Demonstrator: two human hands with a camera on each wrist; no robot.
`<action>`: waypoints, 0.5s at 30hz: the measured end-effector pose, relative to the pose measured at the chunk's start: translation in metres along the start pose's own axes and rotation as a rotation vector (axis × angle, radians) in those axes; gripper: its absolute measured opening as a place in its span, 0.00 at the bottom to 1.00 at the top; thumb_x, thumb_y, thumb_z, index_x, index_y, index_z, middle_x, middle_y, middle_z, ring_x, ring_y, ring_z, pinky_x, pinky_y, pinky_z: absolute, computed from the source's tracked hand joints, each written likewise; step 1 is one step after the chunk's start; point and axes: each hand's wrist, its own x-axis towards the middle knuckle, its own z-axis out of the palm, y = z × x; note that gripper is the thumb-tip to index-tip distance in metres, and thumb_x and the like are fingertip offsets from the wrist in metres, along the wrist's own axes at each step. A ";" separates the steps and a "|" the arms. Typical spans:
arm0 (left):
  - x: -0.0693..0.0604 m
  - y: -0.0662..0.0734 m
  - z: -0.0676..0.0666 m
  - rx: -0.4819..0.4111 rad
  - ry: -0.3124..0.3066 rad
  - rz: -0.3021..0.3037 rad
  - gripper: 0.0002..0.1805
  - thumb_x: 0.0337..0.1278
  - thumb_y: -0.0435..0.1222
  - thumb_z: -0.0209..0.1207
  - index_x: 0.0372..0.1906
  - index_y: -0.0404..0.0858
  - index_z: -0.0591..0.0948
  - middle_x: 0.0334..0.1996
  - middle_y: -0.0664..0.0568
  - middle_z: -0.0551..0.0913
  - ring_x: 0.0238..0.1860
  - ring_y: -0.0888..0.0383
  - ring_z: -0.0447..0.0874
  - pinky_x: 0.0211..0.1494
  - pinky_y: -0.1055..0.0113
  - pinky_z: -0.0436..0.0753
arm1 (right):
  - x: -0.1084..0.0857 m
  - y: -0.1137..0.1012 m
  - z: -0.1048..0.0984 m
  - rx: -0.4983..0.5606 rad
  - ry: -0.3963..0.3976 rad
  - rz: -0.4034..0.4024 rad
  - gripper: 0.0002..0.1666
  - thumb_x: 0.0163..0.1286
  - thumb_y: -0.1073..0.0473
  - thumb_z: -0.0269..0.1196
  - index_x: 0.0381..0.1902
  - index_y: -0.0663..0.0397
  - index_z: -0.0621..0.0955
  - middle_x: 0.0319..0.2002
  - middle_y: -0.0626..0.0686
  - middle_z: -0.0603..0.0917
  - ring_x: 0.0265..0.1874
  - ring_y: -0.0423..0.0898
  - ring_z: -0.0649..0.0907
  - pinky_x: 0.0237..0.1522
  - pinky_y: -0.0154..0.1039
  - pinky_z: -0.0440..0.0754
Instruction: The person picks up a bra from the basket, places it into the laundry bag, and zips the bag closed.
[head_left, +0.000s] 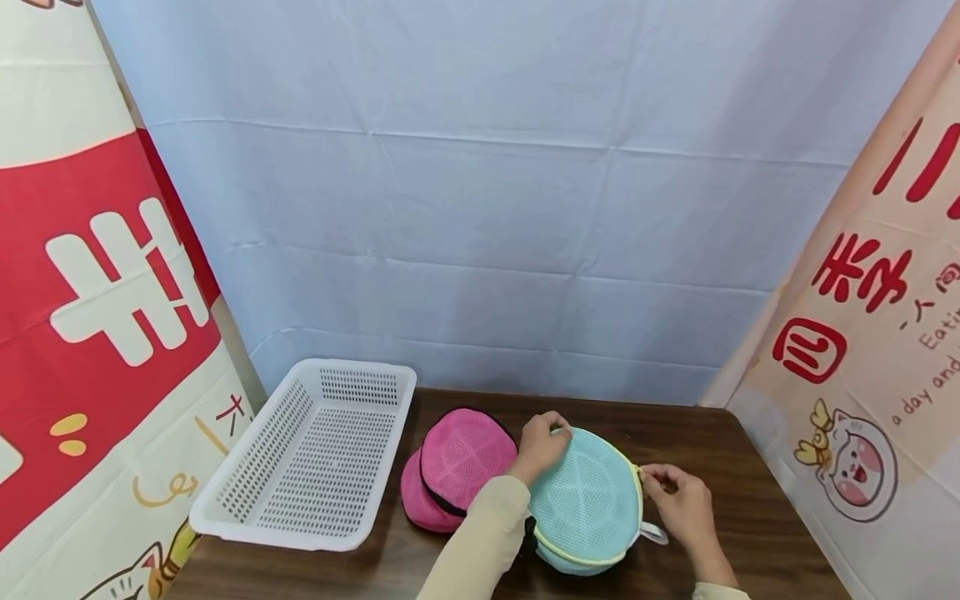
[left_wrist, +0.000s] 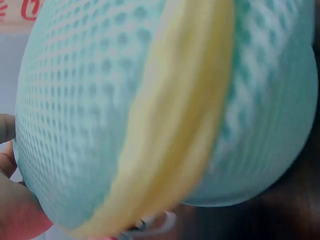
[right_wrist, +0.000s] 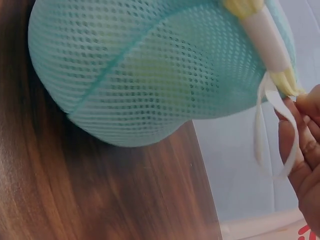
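Note:
A round light-blue mesh laundry bag [head_left: 588, 500] with yellow zipper trim [left_wrist: 175, 105] stands on the table. The left hand [head_left: 543, 447] pinches its rim at the far left side. At the right side, the right hand [head_left: 684, 507] pinches the yellow trim between thumb and fingers, just above a white fabric loop [right_wrist: 292, 142]. Through the mesh [right_wrist: 150, 85] in the right wrist view, a faint yellowish patch shows; what it is I cannot tell. In the left wrist view, the left fingertips touch the bag's mesh face.
Left of the blue bag lies a pink mesh bag [head_left: 465, 454] with black trim, partly behind the left forearm. Farther left stands a white perforated plastic basket [head_left: 300, 537]. The dark wooden table [head_left: 738, 467] meets hanging cloths at the back and both sides.

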 end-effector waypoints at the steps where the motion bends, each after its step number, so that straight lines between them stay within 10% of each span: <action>1: 0.000 -0.002 -0.001 -0.020 0.016 -0.013 0.06 0.57 0.34 0.56 0.26 0.45 0.77 0.26 0.60 0.73 0.32 0.61 0.70 0.36 0.64 0.71 | 0.000 0.000 0.000 0.005 -0.019 0.000 0.02 0.57 0.68 0.66 0.30 0.62 0.84 0.22 0.49 0.82 0.19 0.36 0.76 0.21 0.29 0.72; 15: -0.004 -0.008 -0.002 -0.090 0.232 -0.122 0.05 0.53 0.32 0.57 0.25 0.42 0.78 0.26 0.56 0.75 0.32 0.58 0.72 0.38 0.61 0.72 | -0.003 0.000 -0.001 0.023 -0.037 0.021 0.02 0.56 0.68 0.66 0.30 0.61 0.84 0.22 0.50 0.82 0.19 0.36 0.76 0.19 0.31 0.72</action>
